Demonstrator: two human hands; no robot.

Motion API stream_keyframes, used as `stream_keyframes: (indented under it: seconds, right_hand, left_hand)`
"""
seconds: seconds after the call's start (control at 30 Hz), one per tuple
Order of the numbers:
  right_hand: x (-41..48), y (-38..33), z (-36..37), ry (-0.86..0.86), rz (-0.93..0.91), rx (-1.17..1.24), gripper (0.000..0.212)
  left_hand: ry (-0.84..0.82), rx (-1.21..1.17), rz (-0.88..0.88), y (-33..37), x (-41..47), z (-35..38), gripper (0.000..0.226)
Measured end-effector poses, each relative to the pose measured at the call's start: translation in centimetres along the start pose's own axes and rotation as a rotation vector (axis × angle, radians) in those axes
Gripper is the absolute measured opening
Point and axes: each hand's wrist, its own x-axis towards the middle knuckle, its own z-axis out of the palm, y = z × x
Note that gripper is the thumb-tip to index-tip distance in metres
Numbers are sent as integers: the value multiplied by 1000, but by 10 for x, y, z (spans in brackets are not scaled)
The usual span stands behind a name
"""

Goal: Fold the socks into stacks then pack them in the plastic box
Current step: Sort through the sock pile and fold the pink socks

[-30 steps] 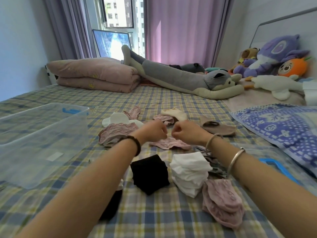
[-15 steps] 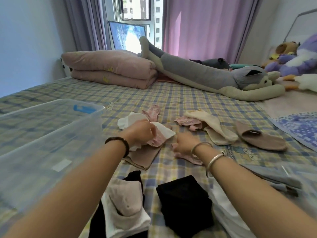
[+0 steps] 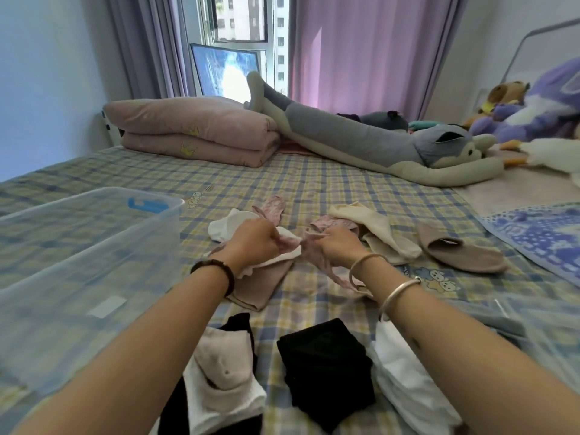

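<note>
Pink lace socks (image 3: pixel 316 262), one pinched in each curled grip, now meet over the bed (image 3: pixel 314 183). My right grip (image 3: pixel 337 249) has lifted off the sheet towards my left grip (image 3: pixel 251 243), near the plastic box (image 3: pixel 150 211).

Plaid bed (image 3: pixel 329 183) — plastic box (image 3: pixel 94 277) L, loose socks (image 3: pixel 376 224) mid, folded stacks (image 3: pixel 323 372) near.

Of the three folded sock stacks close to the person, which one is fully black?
The middle stack: all its visible cloth is black. The left stack shows pink and white socks on top, and the right stack is white.
</note>
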Motion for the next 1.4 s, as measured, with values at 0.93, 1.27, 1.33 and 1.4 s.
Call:
stream_keyframes:
  seconds: [0.93,1.27,1.33,1.4]
  right_hand:
    - [-128,-48,-102,41,-123,931,26]
    - [-140,-52,-100,11,-189,1165,35]
    - [-138,-53,-99,15,-203,1198,33]
    - [-137,-54,-98,64,-208,1183,28]
  left_hand:
    - [16,-1495,-163,121,-70,-94,27]
    - [-25,-1477,-95,130,-78,-95,20]
    - [-62,-1488,-83,131,-80,-95,21]
    - [-91,-1496,-78,133,-82,-94,21]
